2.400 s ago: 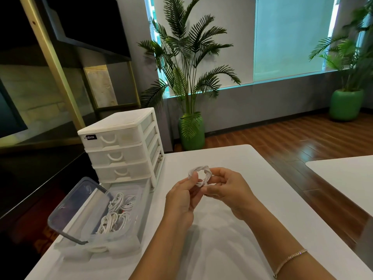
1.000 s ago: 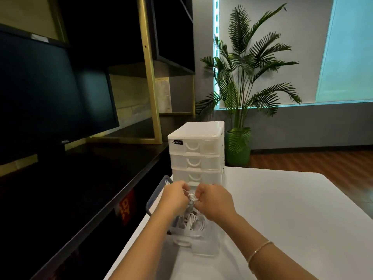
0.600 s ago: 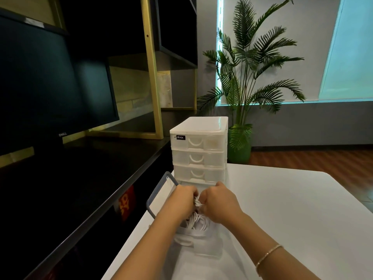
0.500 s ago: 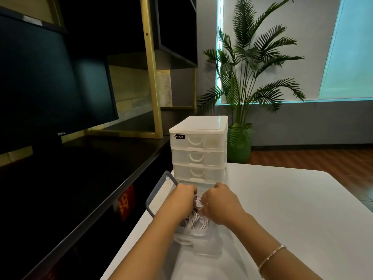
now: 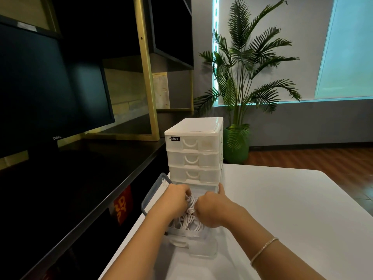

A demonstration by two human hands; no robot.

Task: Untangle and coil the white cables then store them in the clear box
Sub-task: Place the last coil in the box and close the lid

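A small coiled white cable (image 5: 190, 205) is pinched between my left hand (image 5: 175, 201) and my right hand (image 5: 212, 209), both shut on it just above the clear box (image 5: 201, 247). Other coiled white cables (image 5: 186, 223) lie inside the box below my hands. The box stands at the near left of the white table (image 5: 282, 209), and its hinged lid (image 5: 153, 195) with a grey rim leans open to the left. My hands hide most of the box's inside.
A white drawer unit (image 5: 194, 152) with three drawers stands right behind the box. On the left are a black desk (image 5: 80, 178) and a dark monitor (image 5: 46, 93). A potted palm (image 5: 240, 87) stands beyond the table.
My view turned left from the table's middle to the box. Both hands carried the coiled cable over the box and have lowered slightly toward the cables inside.
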